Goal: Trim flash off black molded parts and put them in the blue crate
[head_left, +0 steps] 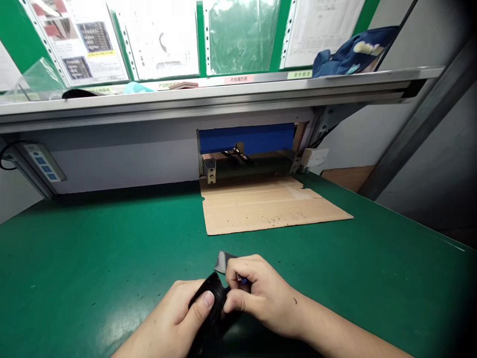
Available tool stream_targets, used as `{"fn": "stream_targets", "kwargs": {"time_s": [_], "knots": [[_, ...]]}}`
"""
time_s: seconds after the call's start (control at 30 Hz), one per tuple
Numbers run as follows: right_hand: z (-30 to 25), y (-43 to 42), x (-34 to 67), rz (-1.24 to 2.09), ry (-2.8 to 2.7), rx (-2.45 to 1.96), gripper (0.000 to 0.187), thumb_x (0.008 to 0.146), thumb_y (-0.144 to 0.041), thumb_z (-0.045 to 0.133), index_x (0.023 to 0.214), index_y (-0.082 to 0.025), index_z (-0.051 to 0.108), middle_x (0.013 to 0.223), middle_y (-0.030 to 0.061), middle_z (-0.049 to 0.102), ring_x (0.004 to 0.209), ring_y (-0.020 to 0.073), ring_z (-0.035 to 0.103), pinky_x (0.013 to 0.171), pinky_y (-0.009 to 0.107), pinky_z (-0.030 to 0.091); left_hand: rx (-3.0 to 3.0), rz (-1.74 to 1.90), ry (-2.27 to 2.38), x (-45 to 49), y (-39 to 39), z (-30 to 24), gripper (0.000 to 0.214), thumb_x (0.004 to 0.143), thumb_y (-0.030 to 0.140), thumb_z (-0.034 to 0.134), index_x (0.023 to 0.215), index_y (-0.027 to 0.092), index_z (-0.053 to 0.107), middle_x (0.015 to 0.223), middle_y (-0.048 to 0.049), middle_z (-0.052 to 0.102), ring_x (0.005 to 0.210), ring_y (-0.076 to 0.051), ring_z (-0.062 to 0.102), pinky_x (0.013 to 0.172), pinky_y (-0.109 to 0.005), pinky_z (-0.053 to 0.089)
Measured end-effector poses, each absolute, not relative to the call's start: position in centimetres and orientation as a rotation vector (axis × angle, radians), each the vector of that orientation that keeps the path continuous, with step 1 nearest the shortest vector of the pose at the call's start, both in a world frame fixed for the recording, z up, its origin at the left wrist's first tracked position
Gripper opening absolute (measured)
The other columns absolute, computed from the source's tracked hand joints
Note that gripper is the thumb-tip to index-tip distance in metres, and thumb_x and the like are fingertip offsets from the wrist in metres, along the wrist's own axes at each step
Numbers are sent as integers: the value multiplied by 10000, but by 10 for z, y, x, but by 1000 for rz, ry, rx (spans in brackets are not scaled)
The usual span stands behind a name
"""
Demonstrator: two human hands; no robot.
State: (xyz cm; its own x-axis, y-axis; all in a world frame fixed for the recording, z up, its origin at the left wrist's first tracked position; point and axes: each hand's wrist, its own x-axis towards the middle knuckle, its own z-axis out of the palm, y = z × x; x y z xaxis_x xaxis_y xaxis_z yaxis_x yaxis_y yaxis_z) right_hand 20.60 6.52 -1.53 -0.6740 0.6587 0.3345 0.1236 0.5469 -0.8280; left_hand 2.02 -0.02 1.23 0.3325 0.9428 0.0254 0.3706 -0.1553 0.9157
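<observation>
My left hand (179, 313) grips a black rounded part (211, 297) low in the view, thumb pressed on its top. My right hand (261, 293) is closed against the same part from the right, fingers curled. A small blue thing shows between its fingers, too small to name. A thin grey tab (223, 261) sticks out just above the right fingers. Both hands rest over the green mat (93, 258).
A flat cardboard sheet (268, 206) lies ahead, in front of a blue-topped opening (246, 139) with a conveyor roller. A power strip (42, 161) is mounted at the left. Plastic-sleeved papers (160, 37) hang above a shelf; a dark blue bag (354, 54) sits on it.
</observation>
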Motion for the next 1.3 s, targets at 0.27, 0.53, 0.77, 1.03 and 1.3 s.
{"fn": "stream_targets", "kwargs": {"time_s": [0.27, 0.53, 0.77, 1.03, 1.3], "knots": [[-19, 63, 205, 740, -2090, -474, 255, 940, -439, 608, 946, -185, 593, 698, -29, 514, 615, 113, 445, 628, 224, 358, 1689, 889, 1274, 24, -2, 9, 427, 935, 467, 351, 752, 174, 603, 663, 8, 570, 565, -127, 485, 585, -216, 408], [-16, 61, 203, 774, -2089, -520, 348, 961, -445, 578, 750, -169, 548, 645, -25, 514, 586, 112, 444, 649, 240, 372, 1779, 942, 1312, 22, 3, 4, 373, 943, 413, 396, 780, 200, 657, 757, -29, 652, 703, -176, 545, 679, -242, 406], [-20, 65, 202, 572, -2225, -365, 439, 931, -588, 547, 836, -162, 587, 674, -3, 576, 596, 123, 470, 627, 264, 338, 1330, 914, 1189, 24, -1, -2, 406, 909, 545, 422, 843, 175, 577, 646, 3, 556, 568, -130, 484, 557, -232, 382], [-24, 68, 204, 434, -2414, -368, 488, 1043, -529, 287, 1009, -169, 615, 700, 13, 528, 609, 135, 452, 600, 273, 308, 1157, 892, 1055, 14, 4, -12, 436, 945, 556, 304, 793, 179, 461, 527, 0, 558, 525, -120, 464, 560, -231, 342], [-24, 69, 205, 429, -2406, -413, 448, 1047, -487, 329, 870, -171, 592, 706, 9, 579, 617, 136, 481, 615, 284, 306, 1169, 894, 1081, 14, 7, -12, 417, 948, 549, 298, 852, 182, 471, 561, 4, 571, 561, -139, 502, 598, -250, 359]]}}
